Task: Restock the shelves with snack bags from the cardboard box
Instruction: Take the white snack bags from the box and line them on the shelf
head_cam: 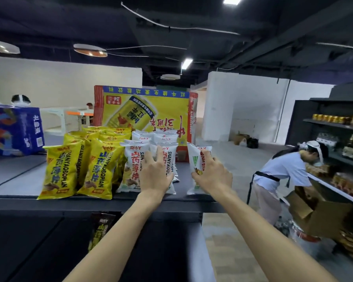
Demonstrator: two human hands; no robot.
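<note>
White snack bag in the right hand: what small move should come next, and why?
Probably slide the white bag left against the white row. The right hand grips it standing near the shelf edge, a gap apart from the row, while the left hand rests on that row.

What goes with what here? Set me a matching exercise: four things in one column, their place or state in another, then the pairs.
Things
1. left hand
2. right hand
3. yellow snack bags
4. blue box

Place or state
a. far left, apart from the bags
b. grips the lone white bag at the right end
c. rests on the front bag of the white row
d. stand left of the white bags

Pairs: 1-c, 2-b, 3-d, 4-a
</note>
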